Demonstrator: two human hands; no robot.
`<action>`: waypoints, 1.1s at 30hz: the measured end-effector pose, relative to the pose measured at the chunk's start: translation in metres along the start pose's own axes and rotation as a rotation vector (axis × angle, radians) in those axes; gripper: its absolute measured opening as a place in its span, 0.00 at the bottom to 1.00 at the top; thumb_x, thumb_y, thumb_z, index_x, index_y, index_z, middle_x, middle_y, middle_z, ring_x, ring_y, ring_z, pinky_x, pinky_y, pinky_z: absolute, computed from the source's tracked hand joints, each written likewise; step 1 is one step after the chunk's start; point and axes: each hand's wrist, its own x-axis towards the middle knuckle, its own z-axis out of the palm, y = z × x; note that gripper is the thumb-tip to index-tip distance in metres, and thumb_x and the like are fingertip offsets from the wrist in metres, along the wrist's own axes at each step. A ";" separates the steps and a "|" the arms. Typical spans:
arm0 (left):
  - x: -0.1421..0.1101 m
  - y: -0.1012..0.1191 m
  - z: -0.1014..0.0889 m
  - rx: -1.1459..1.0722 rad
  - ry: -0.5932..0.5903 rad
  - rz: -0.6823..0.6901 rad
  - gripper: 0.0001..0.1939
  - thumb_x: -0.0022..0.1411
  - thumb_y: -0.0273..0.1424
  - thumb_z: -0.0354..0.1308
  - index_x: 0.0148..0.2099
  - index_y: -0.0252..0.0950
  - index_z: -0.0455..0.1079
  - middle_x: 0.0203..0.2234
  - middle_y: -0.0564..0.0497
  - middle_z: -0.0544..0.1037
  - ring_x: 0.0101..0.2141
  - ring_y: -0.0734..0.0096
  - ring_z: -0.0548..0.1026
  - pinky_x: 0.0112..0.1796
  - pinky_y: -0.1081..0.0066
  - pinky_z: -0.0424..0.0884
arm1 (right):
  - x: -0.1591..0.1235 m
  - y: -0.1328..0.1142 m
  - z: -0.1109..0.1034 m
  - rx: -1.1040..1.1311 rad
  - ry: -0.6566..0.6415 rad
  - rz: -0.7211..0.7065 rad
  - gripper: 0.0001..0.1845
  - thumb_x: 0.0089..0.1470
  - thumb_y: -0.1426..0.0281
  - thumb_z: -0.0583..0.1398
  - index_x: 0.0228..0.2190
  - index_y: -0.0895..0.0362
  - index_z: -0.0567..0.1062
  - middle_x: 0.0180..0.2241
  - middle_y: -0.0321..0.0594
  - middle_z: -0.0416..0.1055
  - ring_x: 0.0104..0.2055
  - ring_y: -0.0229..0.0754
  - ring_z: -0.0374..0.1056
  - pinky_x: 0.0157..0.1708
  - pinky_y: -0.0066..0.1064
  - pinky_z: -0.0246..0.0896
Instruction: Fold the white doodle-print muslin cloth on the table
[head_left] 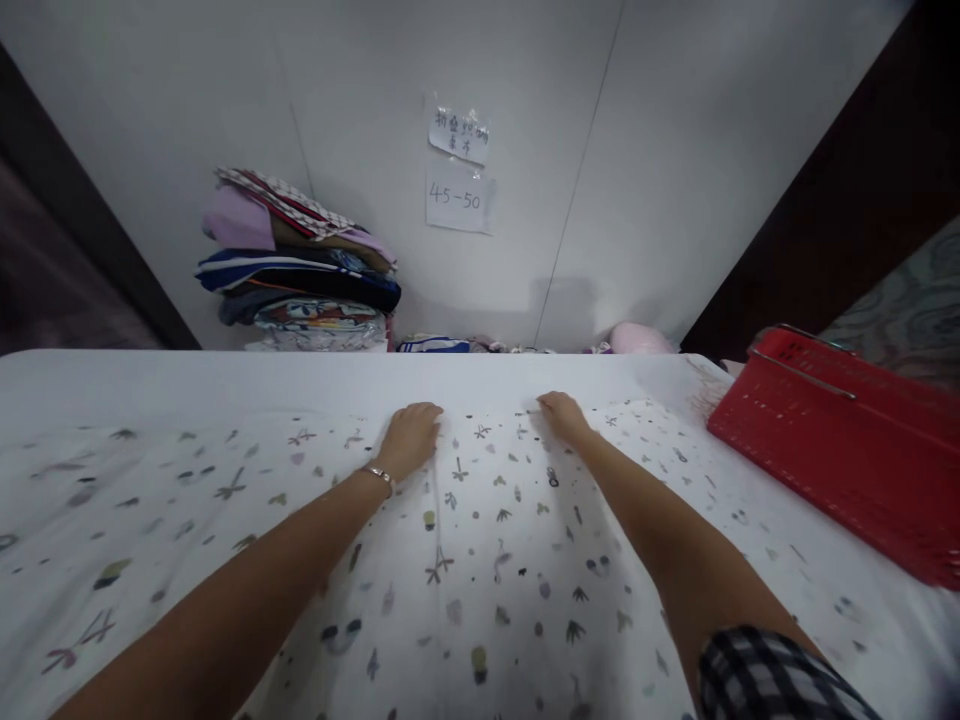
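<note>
A white cloth [480, 560] printed with small plants, dots and rainbow shapes lies spread over the white table, its far edge a little short of the table's back. My left hand [411, 440], with a bracelet at the wrist, rests on the cloth near that far edge, fingers stretched out and pointing right. To the right, beyond a stretch of bare print, my right hand [564, 416] lies at the same edge with its fingers towards the left. Both palms face down on the fabric. Faint creases run along the cloth.
A red plastic basket [840, 450] with a metal handle stands at the table's right side. Behind the white table [225, 380], folded fabrics [300, 270] are stacked high against the wall at the left. Two handwritten paper notes [459, 200] are taped to the wall.
</note>
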 end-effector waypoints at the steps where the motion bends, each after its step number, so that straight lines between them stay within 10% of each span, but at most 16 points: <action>1: -0.001 0.009 0.003 -0.031 -0.014 0.054 0.18 0.62 0.27 0.45 0.52 0.35 0.67 0.52 0.44 0.71 0.53 0.60 0.66 0.53 0.58 0.61 | -0.005 0.014 -0.003 -0.010 -0.005 0.028 0.20 0.62 0.71 0.47 0.48 0.58 0.73 0.51 0.46 0.70 0.52 0.45 0.64 0.50 0.33 0.54; 8: 0.003 0.052 0.026 -0.104 -0.055 0.221 0.17 0.66 0.32 0.42 0.52 0.37 0.67 0.55 0.45 0.70 0.55 0.61 0.65 0.54 0.56 0.60 | -0.020 0.052 -0.003 -0.055 -0.069 0.031 0.15 0.58 0.72 0.53 0.43 0.55 0.76 0.48 0.43 0.71 0.50 0.43 0.64 0.46 0.29 0.56; 33: 0.008 0.065 0.026 -0.005 -0.052 0.091 0.17 0.66 0.35 0.43 0.50 0.40 0.69 0.54 0.47 0.71 0.55 0.61 0.65 0.53 0.56 0.61 | -0.001 0.049 0.009 -0.102 0.026 0.090 0.14 0.58 0.76 0.49 0.38 0.57 0.73 0.42 0.46 0.71 0.45 0.45 0.63 0.43 0.33 0.51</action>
